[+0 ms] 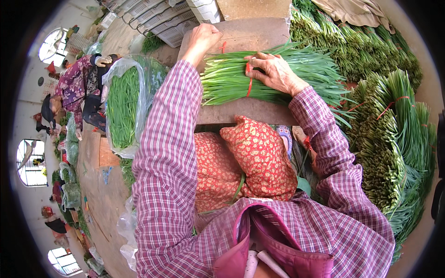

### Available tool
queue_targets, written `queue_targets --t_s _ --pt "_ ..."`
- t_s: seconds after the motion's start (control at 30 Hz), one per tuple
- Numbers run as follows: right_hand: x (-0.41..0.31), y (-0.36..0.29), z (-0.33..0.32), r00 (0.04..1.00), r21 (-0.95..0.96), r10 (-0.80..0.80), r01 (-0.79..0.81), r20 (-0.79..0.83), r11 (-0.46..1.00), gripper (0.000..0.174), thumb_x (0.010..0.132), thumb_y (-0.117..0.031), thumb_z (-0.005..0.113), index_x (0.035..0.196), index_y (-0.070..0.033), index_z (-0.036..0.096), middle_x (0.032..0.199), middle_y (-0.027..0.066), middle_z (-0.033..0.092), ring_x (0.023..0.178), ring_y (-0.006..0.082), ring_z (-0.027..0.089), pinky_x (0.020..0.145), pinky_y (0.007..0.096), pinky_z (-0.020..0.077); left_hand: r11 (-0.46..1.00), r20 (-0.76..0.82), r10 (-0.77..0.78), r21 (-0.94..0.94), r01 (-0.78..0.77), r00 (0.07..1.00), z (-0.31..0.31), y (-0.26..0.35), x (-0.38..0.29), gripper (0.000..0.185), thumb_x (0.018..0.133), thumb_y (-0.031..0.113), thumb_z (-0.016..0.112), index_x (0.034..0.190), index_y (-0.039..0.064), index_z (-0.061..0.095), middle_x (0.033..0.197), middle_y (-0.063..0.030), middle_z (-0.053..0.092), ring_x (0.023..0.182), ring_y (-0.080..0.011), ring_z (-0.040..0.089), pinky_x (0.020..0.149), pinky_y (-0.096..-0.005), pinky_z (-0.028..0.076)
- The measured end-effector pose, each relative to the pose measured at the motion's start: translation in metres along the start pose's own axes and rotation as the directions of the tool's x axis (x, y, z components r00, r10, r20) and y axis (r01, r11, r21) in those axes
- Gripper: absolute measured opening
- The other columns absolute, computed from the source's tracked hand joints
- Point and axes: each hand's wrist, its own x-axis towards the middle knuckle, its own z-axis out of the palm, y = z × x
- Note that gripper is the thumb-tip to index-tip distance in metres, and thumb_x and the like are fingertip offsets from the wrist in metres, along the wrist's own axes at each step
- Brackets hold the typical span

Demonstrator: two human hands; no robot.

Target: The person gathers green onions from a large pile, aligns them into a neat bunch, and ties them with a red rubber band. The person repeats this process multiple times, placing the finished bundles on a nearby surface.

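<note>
A bundle of green garlic chives (226, 78) lies crosswise on a brown board (243, 111), with pale stem ends to the left and leaf tips to the right. Around its middle runs a red tie (249, 88). My right hand (274, 73) rests on top of the bundle, its thumb and fingers pinching the tie. Off the far left end of the chives, my left hand (203, 36) is curled into a fist above the board; nothing shows in it, though its palm is hidden. Close to that fist lies a short red strip (223, 47).
Tied chives are stacked at right (375, 139) and far right (347, 45). A red floral cushion (260, 160) sits on my lap. Leftward stand a plastic bag of chives (123, 107) and a bent-over person (74, 76). White crates (170, 24) stand beyond the board.
</note>
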Motion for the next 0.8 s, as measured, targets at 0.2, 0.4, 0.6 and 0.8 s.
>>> queue_targets --t_s 0.2,0.4,0.6,0.8 --pt "-0.002 -0.005 -0.002 0.999 -0.035 0.042 -0.042 0.002 0.999 0.039 0.092 -0.037 0.062 0.120 -0.011 0.064 0.118 0.0103 0.064 0.110 0.0286 0.060 0.093 0.0442 0.0414 0.891 0.206 -0.334 0.389 0.237 0.920 0.050 -0.011 0.041 0.048 0.075 0.046 0.073 0.104 0.007 0.072 0.113 -0.0136 0.067 0.109 -0.0273 0.063 0.092 -0.0423 0.049" --pt "-0.007 -0.006 0.004 0.996 -0.073 -0.014 0.008 -0.085 0.997 0.036 0.089 -0.039 0.065 0.116 -0.015 0.066 0.113 0.0065 0.065 0.103 0.0275 0.062 0.090 0.0445 0.0431 0.858 0.308 -0.446 0.415 0.303 0.841 0.079 -0.009 0.057 0.044 0.073 0.036 0.078 0.105 0.007 0.073 0.097 -0.0086 0.074 0.096 -0.0232 0.069 0.087 -0.0389 0.052" --pt "-0.010 -0.006 0.006 0.992 -0.070 -0.037 0.028 -0.125 0.997 0.036 0.089 -0.039 0.065 0.115 -0.015 0.066 0.115 0.0066 0.064 0.105 0.0276 0.061 0.091 0.0441 0.0427 0.912 0.491 -0.039 -0.338 0.232 0.870 0.060 0.002 0.038 0.020 0.084 0.027 0.069 0.086 0.007 0.071 0.087 -0.0018 0.071 0.092 -0.0141 0.066 0.085 -0.0312 0.050" --pt "-0.016 -0.014 0.004 0.991 -0.036 0.015 -0.020 -0.133 0.999 0.032 0.089 -0.038 0.065 0.111 -0.015 0.068 0.122 0.0059 0.062 0.107 0.0284 0.059 0.094 0.0448 0.0404 0.801 0.397 0.154 -0.587 0.121 0.905 0.044 0.020 -0.033 0.015 0.094 0.020 0.061 0.090 0.005 0.061 0.096 -0.0053 0.071 0.104 -0.0149 0.063 0.098 -0.0332 0.045"
